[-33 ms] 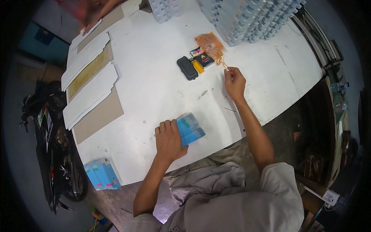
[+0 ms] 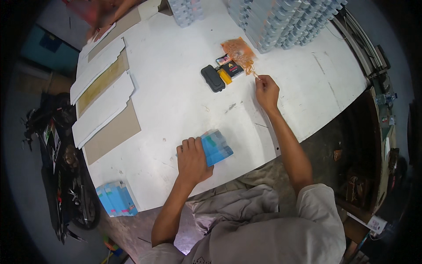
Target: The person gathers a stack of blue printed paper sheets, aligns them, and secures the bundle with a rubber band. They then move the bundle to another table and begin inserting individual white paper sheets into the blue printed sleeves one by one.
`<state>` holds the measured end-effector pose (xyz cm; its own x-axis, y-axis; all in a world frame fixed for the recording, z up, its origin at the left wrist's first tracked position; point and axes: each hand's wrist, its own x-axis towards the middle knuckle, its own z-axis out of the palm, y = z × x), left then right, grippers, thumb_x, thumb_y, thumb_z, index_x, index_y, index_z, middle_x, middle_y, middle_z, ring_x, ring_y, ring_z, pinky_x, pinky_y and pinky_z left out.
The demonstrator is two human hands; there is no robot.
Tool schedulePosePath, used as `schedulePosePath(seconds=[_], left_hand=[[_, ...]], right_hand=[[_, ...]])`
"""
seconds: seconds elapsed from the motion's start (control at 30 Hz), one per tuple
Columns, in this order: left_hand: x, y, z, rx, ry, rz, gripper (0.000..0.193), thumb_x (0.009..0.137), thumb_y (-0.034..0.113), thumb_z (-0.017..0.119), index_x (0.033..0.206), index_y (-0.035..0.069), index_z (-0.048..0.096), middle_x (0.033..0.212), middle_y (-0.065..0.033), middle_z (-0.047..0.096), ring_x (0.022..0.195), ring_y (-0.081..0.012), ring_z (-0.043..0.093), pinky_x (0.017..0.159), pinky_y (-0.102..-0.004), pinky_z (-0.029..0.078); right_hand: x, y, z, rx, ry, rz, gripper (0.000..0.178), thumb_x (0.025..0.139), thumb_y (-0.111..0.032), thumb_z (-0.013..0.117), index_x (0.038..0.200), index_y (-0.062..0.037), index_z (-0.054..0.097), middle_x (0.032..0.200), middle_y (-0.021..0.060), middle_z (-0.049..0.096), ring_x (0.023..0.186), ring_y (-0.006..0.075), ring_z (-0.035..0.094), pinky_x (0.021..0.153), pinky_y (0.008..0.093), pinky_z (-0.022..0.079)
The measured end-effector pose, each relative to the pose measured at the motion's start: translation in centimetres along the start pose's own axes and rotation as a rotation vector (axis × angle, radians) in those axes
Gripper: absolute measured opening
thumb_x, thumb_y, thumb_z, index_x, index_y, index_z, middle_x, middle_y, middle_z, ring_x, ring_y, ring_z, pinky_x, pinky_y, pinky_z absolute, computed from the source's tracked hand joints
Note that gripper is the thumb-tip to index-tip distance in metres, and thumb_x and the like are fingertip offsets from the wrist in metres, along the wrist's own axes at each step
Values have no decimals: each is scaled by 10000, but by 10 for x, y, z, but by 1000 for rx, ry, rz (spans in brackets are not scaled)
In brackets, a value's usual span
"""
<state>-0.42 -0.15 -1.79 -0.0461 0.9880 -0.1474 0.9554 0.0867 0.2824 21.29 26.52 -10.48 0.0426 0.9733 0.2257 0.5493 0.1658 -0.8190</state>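
My left hand (image 2: pixel 192 160) is wrapped round the left end of a stack of thin blue flat pieces (image 2: pixel 216 148), pressing it on the white table near the front edge. Farther right, my right hand (image 2: pixel 267 91) is closed in a pinch on an orange rubber band (image 2: pixel 256 76). The band lies at the end of a trail of bands from a clear plastic bag of orange rubber bands (image 2: pixel 238 49). Beside the bag are a dark flat box (image 2: pixel 231 69), a yellow lighter (image 2: pixel 225 77) and a black case (image 2: pixel 212 78).
Tall stacks of clear plastic trays (image 2: pixel 285 22) stand at the far right. White sheets and grey boards (image 2: pixel 115 132) line the left side. More blue bundles (image 2: pixel 116 198) sit at the near left corner. Another person's hand (image 2: pixel 103 31) rests at the far left. A motorbike (image 2: pixel 66 167) stands beyond the table.
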Motion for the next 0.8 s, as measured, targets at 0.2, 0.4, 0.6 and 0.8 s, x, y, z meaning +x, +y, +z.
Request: schedulePosePath(seconds=[0.2, 0.4, 0.6, 0.8], left_hand=[[2, -4, 6, -30, 32, -5, 720, 626, 187, 816, 1248, -50, 541, 1116, -162, 548, 1035, -326, 500, 877, -433, 364], [-1, -4, 2, -50, 33, -35, 737, 623, 192, 827, 1261, -41, 540, 1138, -163, 551, 1065, -331, 497, 909, -436, 362], [1, -2, 3, -64, 22, -50, 748, 615, 194, 835, 1262, -40, 541, 1139, -162, 549, 1071, -331, 497, 931, -436, 360], [0, -2, 2, -63, 26, -44, 744, 615, 193, 836, 1261, -36, 544, 1134, -156, 549, 1070, -327, 499, 920, -433, 359]], right_hand=[[35, -10, 37, -302, -43, -202, 179, 865, -177, 747, 1008, -70, 761, 940, 140, 673, 999, 323, 647, 851, 478, 480], [49, -9, 35, 19, -32, -102, 148, 899, -171, 768, 983, -55, 807, 947, 136, 726, 832, 231, 683, 756, 364, 539], [68, 15, 11, 407, -126, 187, 262, 911, -176, 796, 1080, 23, 772, 924, 88, 768, 761, 122, 652, 726, 266, 526], [60, 7, -1, 4, 51, -41, 280, 878, -217, 803, 1068, -15, 763, 949, 157, 748, 870, 270, 706, 810, 385, 547]])
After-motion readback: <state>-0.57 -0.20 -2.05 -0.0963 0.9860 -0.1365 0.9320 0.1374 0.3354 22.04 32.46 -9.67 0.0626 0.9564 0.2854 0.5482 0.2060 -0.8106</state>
